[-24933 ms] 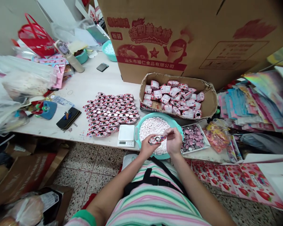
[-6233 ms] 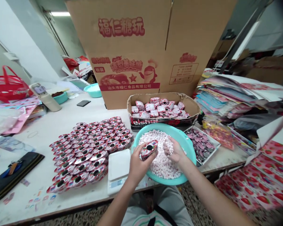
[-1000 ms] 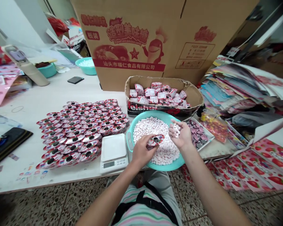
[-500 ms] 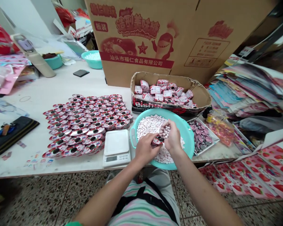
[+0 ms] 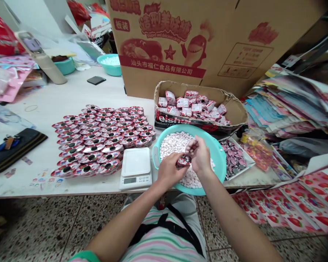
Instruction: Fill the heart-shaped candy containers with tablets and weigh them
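Your left hand grips a red foil shell above the teal basin; your right hand closes around white candies. Risk: a tilted shell or loose fingers could spill candies onto the surface.

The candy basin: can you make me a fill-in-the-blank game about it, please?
The left hand pinches a small ____ foil pack above the teal basin.
The digital scale sits to the ____ of the basin.
A cardboard tray of wrapped packs stands ____ the basin.

Missing words: red; left; behind.
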A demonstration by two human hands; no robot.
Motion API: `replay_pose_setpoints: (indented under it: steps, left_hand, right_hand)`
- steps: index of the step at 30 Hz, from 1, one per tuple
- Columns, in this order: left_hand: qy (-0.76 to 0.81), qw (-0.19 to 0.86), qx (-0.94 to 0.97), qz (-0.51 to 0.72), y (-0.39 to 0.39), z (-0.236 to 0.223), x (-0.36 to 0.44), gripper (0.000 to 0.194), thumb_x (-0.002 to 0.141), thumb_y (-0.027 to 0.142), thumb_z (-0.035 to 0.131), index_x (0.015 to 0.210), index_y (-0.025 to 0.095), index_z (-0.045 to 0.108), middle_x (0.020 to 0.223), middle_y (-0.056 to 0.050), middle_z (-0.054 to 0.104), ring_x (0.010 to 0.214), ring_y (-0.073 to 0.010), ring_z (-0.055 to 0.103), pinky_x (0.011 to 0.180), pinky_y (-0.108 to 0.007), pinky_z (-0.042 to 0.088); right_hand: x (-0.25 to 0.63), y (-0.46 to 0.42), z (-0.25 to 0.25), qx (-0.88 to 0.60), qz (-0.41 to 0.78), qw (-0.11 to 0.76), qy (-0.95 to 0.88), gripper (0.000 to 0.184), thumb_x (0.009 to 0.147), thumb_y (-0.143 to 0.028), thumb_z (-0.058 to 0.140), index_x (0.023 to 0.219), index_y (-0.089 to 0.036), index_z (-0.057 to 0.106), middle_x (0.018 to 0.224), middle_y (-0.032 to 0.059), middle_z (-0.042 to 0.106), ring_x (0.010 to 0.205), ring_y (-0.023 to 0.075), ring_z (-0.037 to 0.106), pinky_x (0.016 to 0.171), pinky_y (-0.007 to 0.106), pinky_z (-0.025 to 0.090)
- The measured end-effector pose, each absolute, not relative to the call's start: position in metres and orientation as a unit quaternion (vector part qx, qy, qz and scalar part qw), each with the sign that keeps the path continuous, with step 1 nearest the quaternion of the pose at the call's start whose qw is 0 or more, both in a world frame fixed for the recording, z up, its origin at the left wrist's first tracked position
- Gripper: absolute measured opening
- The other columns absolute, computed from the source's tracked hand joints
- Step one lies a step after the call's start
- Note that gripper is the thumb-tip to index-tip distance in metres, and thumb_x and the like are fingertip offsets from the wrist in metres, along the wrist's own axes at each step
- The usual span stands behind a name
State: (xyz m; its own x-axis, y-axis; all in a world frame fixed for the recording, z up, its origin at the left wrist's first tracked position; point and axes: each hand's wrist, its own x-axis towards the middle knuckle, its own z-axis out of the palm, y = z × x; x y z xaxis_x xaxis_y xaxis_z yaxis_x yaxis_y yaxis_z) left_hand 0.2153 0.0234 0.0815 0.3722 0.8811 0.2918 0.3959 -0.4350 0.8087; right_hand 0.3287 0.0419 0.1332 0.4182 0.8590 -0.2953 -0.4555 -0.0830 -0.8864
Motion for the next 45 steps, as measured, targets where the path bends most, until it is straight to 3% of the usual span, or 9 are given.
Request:
replay_pose_setpoints:
  steps: [11, 16, 18, 24, 28, 32, 35, 39, 45]
  left_hand:
    - [0.423, 0.332, 0.751, 0.382, 0.023, 0.083, 0.215, 0.040, 0.073, 0.025, 0.065, 0.113, 0.024, 0.057, 0.108, -0.004, 0.064, 0.101, -0.0219, 0.058, 0.088, -0.036, 0.046]
    - [0.408, 0.376, 0.708, 0.437, 0.022, 0.089, 0.211, 0.036, 0.074, 0.023, 0.065, 0.110, 0.024, 0.058, 0.110, -0.004, 0.063, 0.104, -0.0205, 0.057, 0.091, -0.035, 0.046]
    - [0.407, 0.393, 0.686, 0.457, 0.022, 0.090, 0.209, 0.035, 0.074, 0.022, 0.065, 0.108, 0.022, 0.058, 0.109, -0.005, 0.062, 0.103, -0.0203, 0.058, 0.090, -0.034, 0.047]
    - [0.413, 0.423, 0.640, 0.490, 0.021, 0.089, 0.209, 0.037, 0.075, 0.028, 0.066, 0.110, 0.021, 0.055, 0.108, -0.006, 0.062, 0.101, -0.0197, 0.059, 0.090, -0.033, 0.047]
    - [0.424, 0.427, 0.635, 0.484, 0.020, 0.089, 0.210, 0.036, 0.075, 0.029, 0.066, 0.109, 0.021, 0.056, 0.109, -0.006, 0.063, 0.102, -0.0198, 0.059, 0.091, -0.033, 0.047]
    - [0.442, 0.419, 0.638, 0.471, 0.021, 0.092, 0.210, 0.036, 0.075, 0.031, 0.066, 0.108, 0.021, 0.057, 0.107, -0.005, 0.063, 0.100, -0.0194, 0.060, 0.090, -0.033, 0.047]
    - [0.444, 0.413, 0.645, 0.466, 0.022, 0.094, 0.209, 0.035, 0.075, 0.031, 0.066, 0.107, 0.021, 0.057, 0.107, -0.006, 0.063, 0.101, -0.0197, 0.059, 0.091, -0.033, 0.046]
    - [0.447, 0.420, 0.646, 0.455, 0.023, 0.094, 0.209, 0.037, 0.076, 0.034, 0.066, 0.108, 0.020, 0.057, 0.107, -0.006, 0.063, 0.100, -0.0204, 0.060, 0.089, -0.034, 0.048]
    - [0.463, 0.410, 0.643, 0.453, 0.022, 0.094, 0.211, 0.038, 0.075, 0.037, 0.066, 0.107, 0.019, 0.058, 0.106, -0.007, 0.064, 0.098, -0.0219, 0.061, 0.087, -0.034, 0.049]
  right_hand:
    - [0.331, 0.043, 0.137, -0.507, 0.505, 0.666, -0.210, 0.029, 0.075, -0.043, 0.054, 0.059, -0.019, 0.048, 0.050, -0.0031, 0.049, 0.046, 0.0086, 0.048, 0.048, 0.021, 0.043]
    - [0.373, 0.047, 0.128, -0.541, 0.380, 0.705, -0.258, 0.031, 0.075, -0.048, 0.050, 0.064, -0.020, 0.052, 0.058, -0.0018, 0.052, 0.053, 0.0100, 0.049, 0.055, 0.023, 0.044]
    - [0.390, 0.043, 0.112, -0.609, 0.352, 0.634, -0.321, 0.030, 0.076, -0.047, 0.049, 0.067, -0.019, 0.055, 0.064, 0.0003, 0.055, 0.059, 0.0118, 0.051, 0.058, 0.025, 0.043]
    - [0.386, 0.016, 0.063, -0.677, 0.324, 0.236, -0.617, 0.032, 0.080, -0.047, 0.046, 0.078, -0.018, 0.061, 0.080, 0.0054, 0.063, 0.078, 0.0197, 0.055, 0.070, 0.030, 0.040]
    - [0.364, 0.006, 0.063, -0.610, 0.299, 0.189, -0.709, 0.037, 0.081, -0.045, 0.049, 0.105, -0.018, 0.059, 0.101, 0.0105, 0.064, 0.091, 0.0231, 0.056, 0.076, 0.030, 0.038]
    - [0.362, 0.003, 0.059, -0.640, 0.319, 0.155, -0.682, 0.037, 0.083, -0.047, 0.047, 0.101, -0.017, 0.059, 0.092, 0.0106, 0.065, 0.081, 0.0208, 0.058, 0.068, 0.027, 0.037]
    - [0.367, 0.005, 0.051, -0.657, 0.345, 0.176, -0.646, 0.032, 0.083, -0.047, 0.046, 0.082, -0.019, 0.061, 0.076, 0.0061, 0.064, 0.070, 0.0183, 0.056, 0.063, 0.026, 0.035]
    - [0.372, 0.015, 0.050, -0.647, 0.430, 0.320, -0.542, 0.040, 0.082, -0.051, 0.045, 0.058, -0.018, 0.048, 0.053, -0.0009, 0.049, 0.053, 0.0124, 0.045, 0.051, 0.024, 0.030]
    - [0.392, 0.037, 0.076, -0.495, 0.654, 0.551, -0.153, 0.033, 0.083, -0.040, 0.048, 0.061, -0.021, 0.034, 0.046, -0.0091, 0.029, 0.035, 0.0041, 0.020, 0.035, 0.018, 0.011]
